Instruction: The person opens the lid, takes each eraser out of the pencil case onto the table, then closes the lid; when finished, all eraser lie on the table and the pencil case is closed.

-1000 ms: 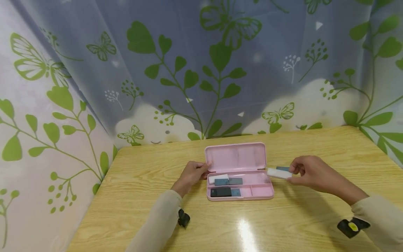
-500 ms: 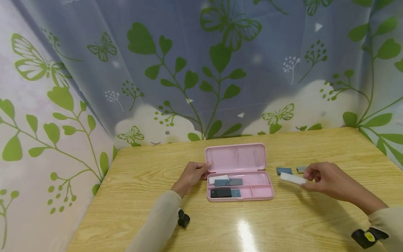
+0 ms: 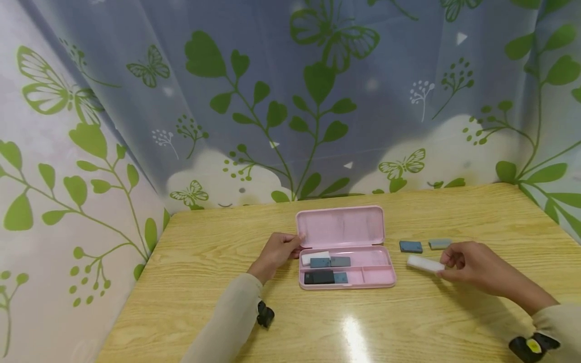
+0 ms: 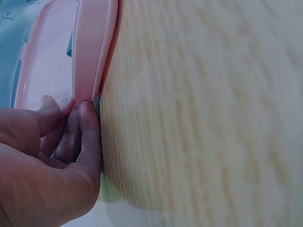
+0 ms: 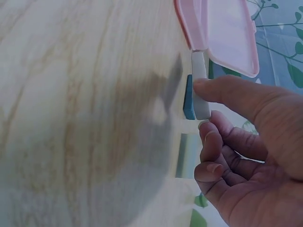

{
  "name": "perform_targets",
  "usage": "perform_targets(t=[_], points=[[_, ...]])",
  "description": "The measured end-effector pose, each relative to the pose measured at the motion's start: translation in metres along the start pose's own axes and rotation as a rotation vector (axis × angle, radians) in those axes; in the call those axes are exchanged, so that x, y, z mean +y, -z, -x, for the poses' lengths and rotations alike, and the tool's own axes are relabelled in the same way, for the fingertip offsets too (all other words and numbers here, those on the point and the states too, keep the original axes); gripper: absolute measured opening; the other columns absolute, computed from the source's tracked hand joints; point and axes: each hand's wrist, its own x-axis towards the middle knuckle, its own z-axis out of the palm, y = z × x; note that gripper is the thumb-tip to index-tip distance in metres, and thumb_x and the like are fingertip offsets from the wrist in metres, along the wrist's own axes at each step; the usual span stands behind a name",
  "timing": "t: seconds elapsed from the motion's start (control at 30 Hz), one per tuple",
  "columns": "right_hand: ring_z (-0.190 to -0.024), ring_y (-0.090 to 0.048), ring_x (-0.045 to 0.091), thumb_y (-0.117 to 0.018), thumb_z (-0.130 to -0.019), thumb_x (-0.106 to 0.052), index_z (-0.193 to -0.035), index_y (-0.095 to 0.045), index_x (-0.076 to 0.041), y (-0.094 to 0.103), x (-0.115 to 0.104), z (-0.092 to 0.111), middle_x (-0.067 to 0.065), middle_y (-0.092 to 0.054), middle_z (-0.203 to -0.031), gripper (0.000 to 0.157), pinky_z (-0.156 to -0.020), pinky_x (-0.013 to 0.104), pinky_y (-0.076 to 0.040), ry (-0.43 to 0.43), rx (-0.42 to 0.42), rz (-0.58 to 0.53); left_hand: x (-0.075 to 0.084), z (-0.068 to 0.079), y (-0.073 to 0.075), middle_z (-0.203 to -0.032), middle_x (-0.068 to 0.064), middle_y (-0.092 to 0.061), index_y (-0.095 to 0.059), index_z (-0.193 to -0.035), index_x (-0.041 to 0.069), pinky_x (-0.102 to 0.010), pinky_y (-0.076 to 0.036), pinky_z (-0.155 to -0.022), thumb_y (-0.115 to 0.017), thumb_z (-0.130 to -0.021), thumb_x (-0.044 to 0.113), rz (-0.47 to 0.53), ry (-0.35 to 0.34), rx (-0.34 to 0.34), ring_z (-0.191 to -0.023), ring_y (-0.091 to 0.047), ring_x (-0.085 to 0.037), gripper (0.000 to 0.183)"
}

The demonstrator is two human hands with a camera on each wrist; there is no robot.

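A pink pencil case (image 3: 379, 278) lies with its lid (image 3: 340, 227) raised at the back. At its left hinge corner my left hand (image 3: 278, 254) grips it, the thumb on the lid's edge, as the left wrist view also shows (image 4: 52, 156). Between thumb and fingers my right hand (image 3: 474, 267) pinches one end of a white eraser (image 3: 424, 263), to the right of the case. Beyond that eraser, a blue block (image 3: 410, 246) and a grey-green block (image 3: 439, 244) lie on the table; the right wrist view shows the blue block (image 5: 188, 100) close beside it.
Inside the case's rear compartment are a white block (image 3: 314, 257), a blue block (image 3: 320, 262) and a grey block (image 3: 340, 261). A black block (image 3: 318, 277) with a blue one (image 3: 340, 278) fills part of the front compartment. A patterned curtain (image 3: 254, 101) hangs behind the wooden table (image 3: 218, 237).
My right hand has moved right with the white eraser, away from the case, then slightly down. The blue and grey-green blocks beyond it show more fully. My left hand has stayed put.
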Motion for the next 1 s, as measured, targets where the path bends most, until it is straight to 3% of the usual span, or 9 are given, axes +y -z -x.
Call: perform_targets(t=[0.3, 0.63, 1.0], points=[[-0.068, -0.056, 0.002, -0.085, -0.083, -0.016, -0.089, -0.066, -0.003, -0.005, 0.007, -0.001, -0.002, -0.063, -0.080, 0.024, -0.059, 0.026, -0.051, -0.008, -0.002, -0.026, -0.001, 0.000, 0.000, -0.096, -0.011, -0.073, -0.075, -0.114, -0.005, -0.026, -0.058, -0.075, -0.062, -0.103, 0.023, 0.018, -0.011, -0.009, -0.077, -0.064, -0.009, 0.032], [-0.068, -0.058, 0.003, -0.085, -0.084, -0.019, -0.091, -0.071, -0.002, -0.002, 0.003, -0.005, -0.003, -0.066, -0.081, 0.022, -0.059, 0.026, -0.051, -0.021, 0.015, 0.033, -0.001, -0.001, 0.000, -0.095, -0.011, -0.072, -0.075, -0.113, -0.005, -0.025, -0.058, -0.075, -0.062, -0.103, 0.023, 0.008, -0.006, -0.003, -0.077, -0.063, -0.009, 0.032], [-0.064, -0.053, 0.001, -0.082, -0.086, -0.017, -0.091, -0.073, -0.005, -0.006, -0.021, -0.024, -0.007, -0.064, -0.079, 0.016, -0.057, 0.026, -0.048, 0.082, 0.034, 0.038, 0.000, 0.000, 0.001, -0.096, -0.011, -0.072, -0.075, -0.112, -0.004, -0.025, -0.058, -0.075, -0.062, -0.103, 0.024, 0.010, -0.003, -0.008, -0.078, -0.063, -0.010, 0.032]])
